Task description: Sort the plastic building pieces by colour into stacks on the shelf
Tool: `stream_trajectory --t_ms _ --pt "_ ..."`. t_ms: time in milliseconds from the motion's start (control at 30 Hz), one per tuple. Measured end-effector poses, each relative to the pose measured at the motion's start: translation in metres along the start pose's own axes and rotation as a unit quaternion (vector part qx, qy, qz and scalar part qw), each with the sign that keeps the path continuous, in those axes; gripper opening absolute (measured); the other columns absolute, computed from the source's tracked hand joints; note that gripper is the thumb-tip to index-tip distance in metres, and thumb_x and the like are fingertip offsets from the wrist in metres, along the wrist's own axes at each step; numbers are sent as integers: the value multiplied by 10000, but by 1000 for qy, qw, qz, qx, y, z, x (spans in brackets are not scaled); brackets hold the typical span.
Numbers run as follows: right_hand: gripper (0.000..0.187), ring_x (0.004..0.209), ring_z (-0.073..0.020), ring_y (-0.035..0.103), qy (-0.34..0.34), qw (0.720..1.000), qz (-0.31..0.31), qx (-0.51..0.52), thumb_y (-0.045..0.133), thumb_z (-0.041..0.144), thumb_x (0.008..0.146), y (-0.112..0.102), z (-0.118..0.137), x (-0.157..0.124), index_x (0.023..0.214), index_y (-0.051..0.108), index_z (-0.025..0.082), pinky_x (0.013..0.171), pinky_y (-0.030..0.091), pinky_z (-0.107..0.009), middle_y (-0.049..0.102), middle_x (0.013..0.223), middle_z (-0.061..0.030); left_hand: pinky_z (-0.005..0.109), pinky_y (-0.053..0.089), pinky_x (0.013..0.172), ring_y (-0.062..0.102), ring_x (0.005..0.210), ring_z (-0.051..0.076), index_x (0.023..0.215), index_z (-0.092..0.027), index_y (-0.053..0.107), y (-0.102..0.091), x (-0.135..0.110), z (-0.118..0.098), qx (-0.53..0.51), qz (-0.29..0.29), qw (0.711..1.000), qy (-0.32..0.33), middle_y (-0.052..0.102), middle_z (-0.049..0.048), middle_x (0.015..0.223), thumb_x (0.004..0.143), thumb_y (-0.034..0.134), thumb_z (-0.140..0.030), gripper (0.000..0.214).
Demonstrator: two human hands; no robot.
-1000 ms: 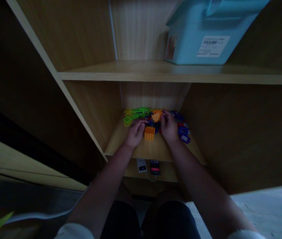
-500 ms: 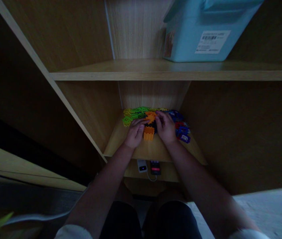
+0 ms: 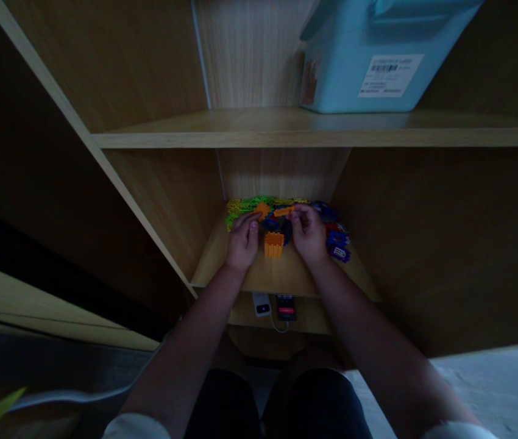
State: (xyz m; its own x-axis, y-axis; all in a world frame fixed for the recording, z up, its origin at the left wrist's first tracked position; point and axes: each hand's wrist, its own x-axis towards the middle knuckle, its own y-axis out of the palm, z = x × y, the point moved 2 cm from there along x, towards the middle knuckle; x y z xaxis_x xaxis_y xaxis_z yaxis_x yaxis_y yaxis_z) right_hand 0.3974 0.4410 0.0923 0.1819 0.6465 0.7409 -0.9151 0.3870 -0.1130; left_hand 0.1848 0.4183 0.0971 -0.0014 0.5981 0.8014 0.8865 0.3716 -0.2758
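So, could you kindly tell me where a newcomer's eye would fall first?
Probably on the large light-blue bin on the upper shelf, at the view's top right. Next come the orange piece at the left hand, the orange strip in the right hand and, between the hands, the orange block on the middle shelf.

Half a second ago I saw one orange cluster between the hands; now I see two pieces apart: a left orange piece (image 3: 261, 210) at my left hand (image 3: 242, 242), drawn slightly leftward, and a right orange piece (image 3: 283, 211), looking narrower, in my right hand (image 3: 309, 236).
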Motion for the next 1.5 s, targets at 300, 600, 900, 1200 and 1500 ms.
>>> stream_trajectory --t_ms 300,600,900,1200,1500 --pt "346 927 -250 790 40 997 48 39 632 585 1032 6 1 -3 1190 643 278 868 662 -443 781 1023 -62 496 552 1121 677 1252 248 1299 -222 741 0 -1 0 8 15 1000 -2 745 127 1296 1124 423 -488 450" --pt "417 684 -185 743 116 979 94 142 734 564 941 13 0 -4 1230 656 273 688 665 -361 753 896 -1 501 568 1116 677 1262 265 1329 -229 719 6 -1 5 29 26 999 18 730 131 1323 1045 624 -490 398" --pt "382 627 -179 700 129 975 96 153 752 610 924 11 2 -4 1092 682 274 599 631 -345 751 855 -4 486 562 1124 675 1264 258 1355 -237 715 5 -2 6 32 23 999 17 727 126 1324 1057 613 -460 386" --pt "512 900 -219 783 124 961 137 206 864 628 832 12 3 -2 1189 741 283 889 685 -426 802 994 -32 477 569 1096 692 1216 251 1300 -218 728 4 0 5 31 9 999 5 749 126 1272 1076 573 -451 359" --pt "461 978 -208 774 113 966 132 194 926 558 780 11 1 0 1127 795 283 955 669 -435 819 1088 -35 473 568 1097 692 1221 248 1301 -219 725 3 0 6 27 9 1000 -2 752 125 1274 1086 554 -434 349"
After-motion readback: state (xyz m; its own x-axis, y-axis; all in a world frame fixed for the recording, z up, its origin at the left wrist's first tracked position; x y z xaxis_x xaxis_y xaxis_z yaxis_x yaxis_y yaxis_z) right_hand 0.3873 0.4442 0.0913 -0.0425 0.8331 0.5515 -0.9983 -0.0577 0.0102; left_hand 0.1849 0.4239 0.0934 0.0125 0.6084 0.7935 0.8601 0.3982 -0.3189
